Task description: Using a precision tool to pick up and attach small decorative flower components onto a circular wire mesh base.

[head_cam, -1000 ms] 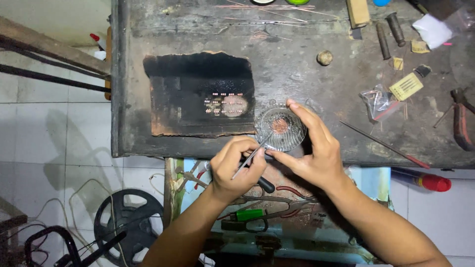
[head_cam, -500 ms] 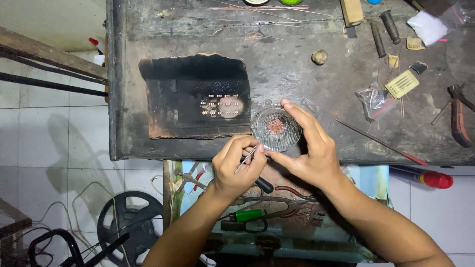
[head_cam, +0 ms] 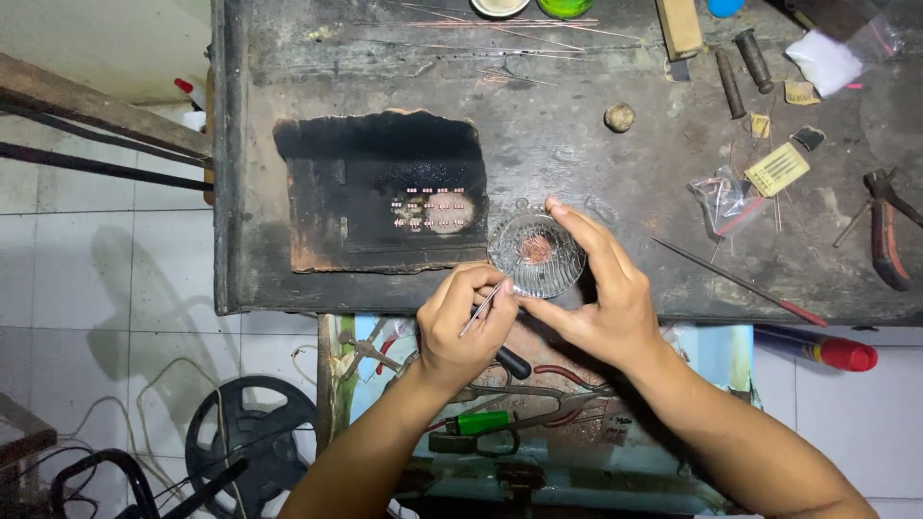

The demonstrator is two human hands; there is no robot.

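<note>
My left hand (head_cam: 463,325) pinches thin metal tweezers (head_cam: 478,309), their tips at the near rim of a small ribbed glass dish (head_cam: 536,253). The dish holds a little heap of tiny copper-coloured pieces (head_cam: 536,249). My right hand (head_cam: 601,288) cups the dish from the right, forefinger on the far rim and thumb on the near rim. Just left of the dish lies a charred black board (head_cam: 380,190) with rows of small copper pieces (head_cam: 430,210) set out on it.
The dark worn bench (head_cam: 577,144) carries thin wires, two dark tool handles (head_cam: 742,62), a small packet (head_cam: 779,168), pliers (head_cam: 883,235) at the right and a long thin rod (head_cam: 735,281). An open drawer (head_cam: 519,384) below holds scissors and pliers. A red-capped cylinder (head_cam: 822,348) lies at the right.
The tweezers have drawn back from inside the dish to its near rim. My right hand keeps its hold on the dish. The view has shifted slightly.
</note>
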